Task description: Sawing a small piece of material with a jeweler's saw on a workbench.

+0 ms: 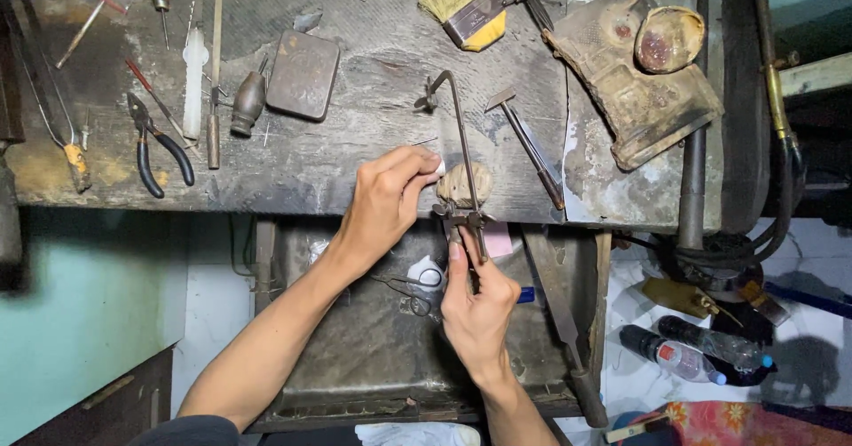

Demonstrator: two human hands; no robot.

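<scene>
Steel makes up the jeweller's saw frame [461, 144], which stands across the front edge of the wooden workbench [373, 73], its handle end low over the tray below. One right hand [477, 299] is wrapped closed around that handle, thumb lying up along it. One left hand [383, 199] rests on the bench edge just beside the frame, fingertips pinched shut on a small pale piece [438, 167] too small to make out, pressed against the one worn wooden bench pin [464, 182].

Right of the frame lies one small hammer [525, 144]. Below the hands sits one dark metal tray [373, 348], with a pair of scissors [410, 291] in it and one long file [559, 313] along its right side.

Farther out on the bench: one pair of black-handled pliers [153, 149], one flat dark tin [303, 74], one pear-handled graver [248, 102], one yellow-bristled brush [464, 4], and one battered, stained block [635, 64] at the right. Two plastic bottles [679, 353] lie on the floor at lower right.
</scene>
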